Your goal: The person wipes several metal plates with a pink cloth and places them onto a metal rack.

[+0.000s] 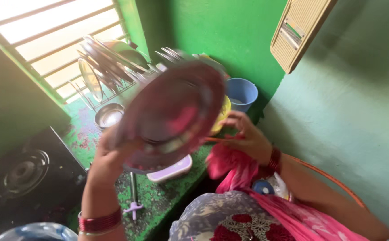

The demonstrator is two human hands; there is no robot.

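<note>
A round, shiny steel plate (174,111), blurred and reflecting pink, is being held up tilted above the green speckled counter (158,196), with the left hand (109,156) gripping its lower left rim, fingers closed on the edge. The right hand (248,138) is hovering just beside the plate's right edge, fingers curled around a bunched pink cloth (230,167), though how tightly is hard to tell. Behind the plate, a wire rack of steel dishes (109,67) is standing by the window, a small steel bowl (109,116) and blue bucket (241,91) are sitting further back, and a black gas stove (25,172) is lying at the left.
</note>
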